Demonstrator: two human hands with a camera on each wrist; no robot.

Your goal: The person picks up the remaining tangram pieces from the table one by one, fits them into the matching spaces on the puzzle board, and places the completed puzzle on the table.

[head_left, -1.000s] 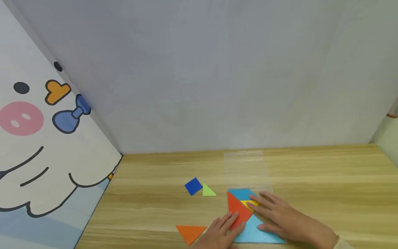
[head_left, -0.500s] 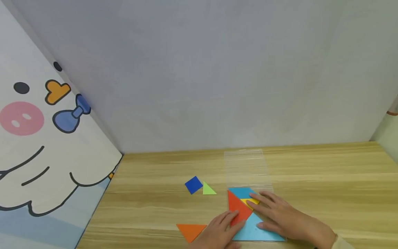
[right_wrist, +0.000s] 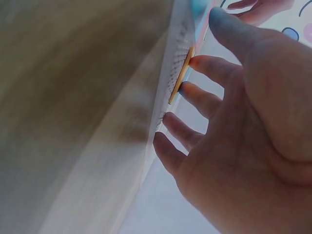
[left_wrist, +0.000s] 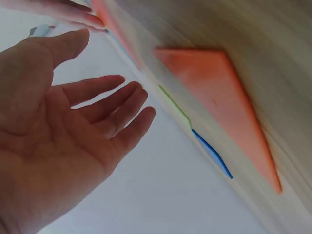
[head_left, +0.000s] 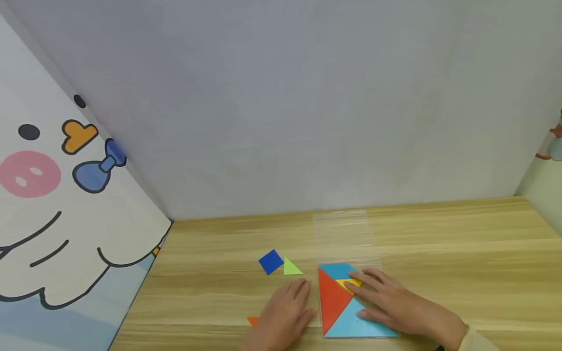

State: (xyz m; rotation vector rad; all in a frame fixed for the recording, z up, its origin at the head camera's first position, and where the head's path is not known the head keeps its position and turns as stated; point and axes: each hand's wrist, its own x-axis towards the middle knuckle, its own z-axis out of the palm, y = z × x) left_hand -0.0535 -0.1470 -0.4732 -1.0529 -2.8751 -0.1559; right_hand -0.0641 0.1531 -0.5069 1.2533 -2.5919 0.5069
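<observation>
My left hand (head_left: 283,312) is over the table with relaxed, slightly bent fingers and holds nothing. It overlaps the orange triangle (head_left: 252,320), which shows whole in the left wrist view as a flat tangram piece (left_wrist: 217,102). My right hand (head_left: 395,302) rests with spread fingers on the filled half of a clear plastic case; two fingertips touch the small yellow triangle (head_left: 344,282), the thumb lies on the large light blue triangle (head_left: 357,324). Beside these in the case lie a large red triangle (head_left: 332,302) and a darker blue piece (head_left: 337,271).
A dark blue square (head_left: 270,262) and a small lime green triangle (head_left: 291,267) lie close together left of the case. The case's clear lid (head_left: 344,236) extends behind it on the wooden table (head_left: 461,243). A pale wall (head_left: 329,122) rises at the back.
My left hand has lifted off the red triangle and moved left, over the orange triangle, which it now mostly covers. My right hand stays on the pieces. The view has shifted slightly.
</observation>
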